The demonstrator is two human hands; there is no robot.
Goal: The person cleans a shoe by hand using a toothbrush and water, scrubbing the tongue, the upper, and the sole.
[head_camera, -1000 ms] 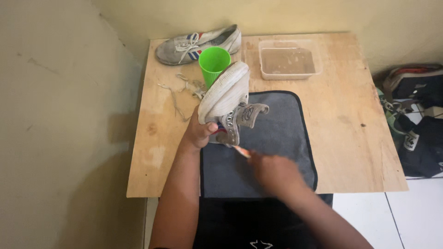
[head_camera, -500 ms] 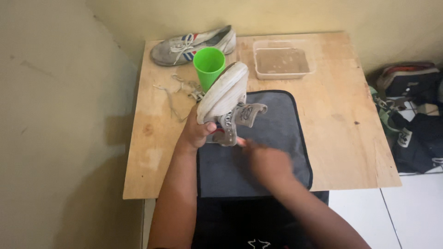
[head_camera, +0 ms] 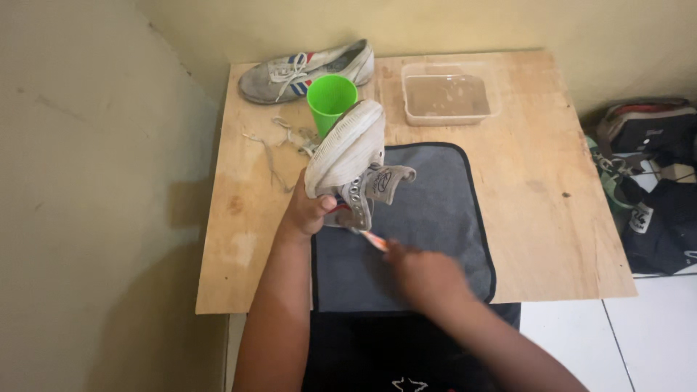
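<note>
Laces [head_camera: 279, 141], loose and tangled, lie on the tabletop [head_camera: 552, 189] at 10 o'clock from the held shoe. Left hand [head_camera: 308, 212]: grip wrapped tight around the heel end of a grey shoe [head_camera: 352, 163], tipped sole-up over the grey mat [head_camera: 435, 225], tongue hanging toward 3 o'clock. Second shoe [head_camera: 305, 69] rests at 12 o'clock on the far edge, green cup [head_camera: 330, 98] just beside it and close behind the held one. Right hand [head_camera: 425, 276]: blurred, grip closed on an orange-and-white brush [head_camera: 372, 239] whose tip meets the shoe's lower edge. Clear tub [head_camera: 449, 94] of cloudy water stands at 1 o'clock. Handling judgement: short strokes, shoe braced firmly, drips kept over the mat. Bags [head_camera: 650, 181] sit on the floor at 3 o'clock.
</note>
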